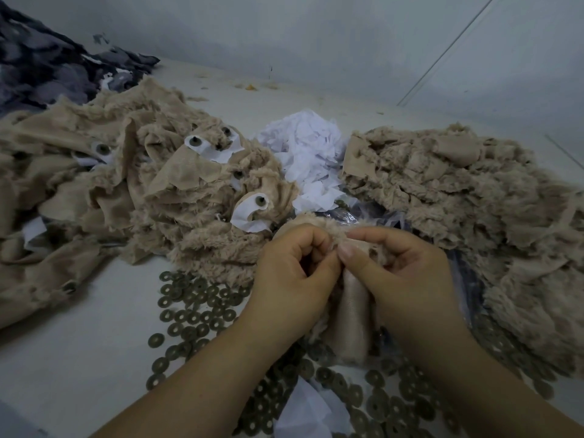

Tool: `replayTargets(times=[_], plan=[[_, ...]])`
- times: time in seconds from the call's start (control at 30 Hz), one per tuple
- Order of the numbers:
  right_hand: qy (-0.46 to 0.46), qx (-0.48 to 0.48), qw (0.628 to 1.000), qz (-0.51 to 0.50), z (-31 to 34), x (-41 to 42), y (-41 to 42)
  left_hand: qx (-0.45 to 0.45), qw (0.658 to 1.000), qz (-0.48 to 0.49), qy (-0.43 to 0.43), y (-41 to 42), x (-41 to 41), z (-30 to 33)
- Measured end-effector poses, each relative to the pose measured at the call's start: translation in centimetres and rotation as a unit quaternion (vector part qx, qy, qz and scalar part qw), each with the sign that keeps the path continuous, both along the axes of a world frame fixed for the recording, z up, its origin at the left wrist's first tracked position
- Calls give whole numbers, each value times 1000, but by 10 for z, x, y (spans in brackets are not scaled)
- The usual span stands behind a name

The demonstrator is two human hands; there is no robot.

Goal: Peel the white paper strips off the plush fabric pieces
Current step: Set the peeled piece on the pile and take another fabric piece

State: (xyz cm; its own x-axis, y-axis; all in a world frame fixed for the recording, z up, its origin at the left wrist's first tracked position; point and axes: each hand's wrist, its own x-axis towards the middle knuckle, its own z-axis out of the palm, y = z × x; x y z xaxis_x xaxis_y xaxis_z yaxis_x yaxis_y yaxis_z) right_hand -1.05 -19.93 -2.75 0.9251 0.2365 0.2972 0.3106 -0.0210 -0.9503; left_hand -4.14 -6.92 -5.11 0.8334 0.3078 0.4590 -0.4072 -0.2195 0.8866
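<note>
1. Pinching one beige plush piece (350,314) between both hands, I keep my fingers curled round it: my left hand (292,276) grips its upper edge from the left, and my right hand (407,276) grips it from the right, with the right thumb (347,251) pressed on the fabric where the two hands meet.
2. This piece hangs down between my wrists, its smooth back side turned toward me and its furry edge over my knuckles. I cannot tell if a paper strip is on it, because my fingers cover the place.
3. Below and around my hands, many small bronze-coloured washers (192,311) lie scattered on the white table (79,358); some are under the hanging piece.
4. A scrap of white paper (309,409) lies between my forearms at the bottom.
5. To the left is a big heap of plush pieces (126,184). Several carry a white paper strip (248,216) with a dark round eye in it.
6. Behind my hands, between the two heaps, is a pile of crumpled white paper (306,153).
7. To the right lies a second heap of plush (458,191), with no paper visible, partly on a clear plastic bag (373,216).
8. Far left, dark grey patterned fabric (38,67) lies against the wall.
</note>
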Motion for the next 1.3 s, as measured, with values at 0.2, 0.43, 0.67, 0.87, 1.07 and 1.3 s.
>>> replayTargets(times=[0.2,0.43,0.67,0.87,1.07,1.3], plan=[[130,61,989,13,-4,10,-4,-64,997,-41,24,6,3,-1],[143,48,988,-36,-2,7,-3,-108,989,-89,41,8,2,1],[91,1,993,-73,0,2,1,-113,990,-75,50,5,1,1],[115,11,991,-63,-2,5,-1,-105,992,-62,24,1,-3,2],[179,40,983,-22,-4,8,-3,-95,993,-64,29,-1,-3,2],[171,41,984,-25,-5,6,0,-24,1000,-5,3,-3,-3,-2]])
